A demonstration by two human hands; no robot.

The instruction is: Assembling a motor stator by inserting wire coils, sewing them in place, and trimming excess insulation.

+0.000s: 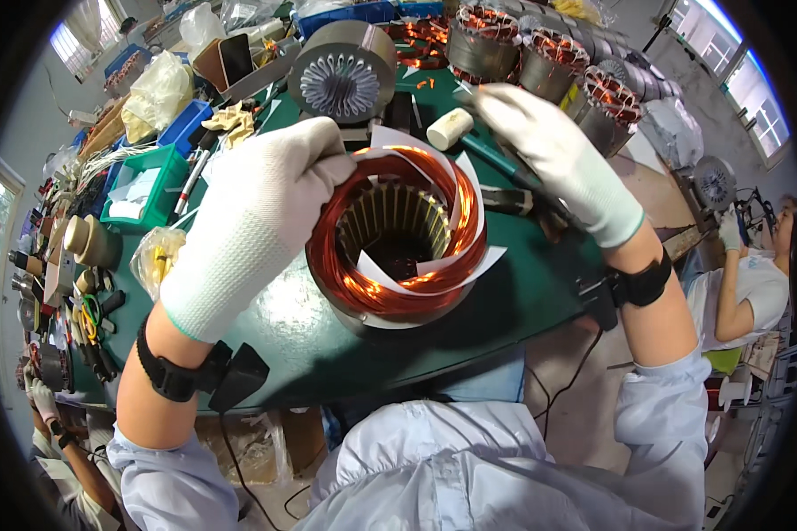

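A stator (390,320) stands upright on the green table in front of me, with thick copper windings (332,243) around its top. White insulating paper (487,264) sticks out between the coils, and the slots show inside the bore. At the upper left of the ring, my gloved left hand (279,173) is closed, its fingertips pinching the winding's edge. My gloved right hand (549,146) is up to the right, above the green handle of a white-headed mallet (450,129). Its fingers are drawn together, and a thin pale tip shows beyond them; what they hold is unclear.
A bare stator core (345,80) lies behind, with several wound stators (553,64) at the back right. To the left are a green bin (146,186), bagged parts (158,257) and hand tools (88,323). Other people work at the far right (739,292) and lower left.
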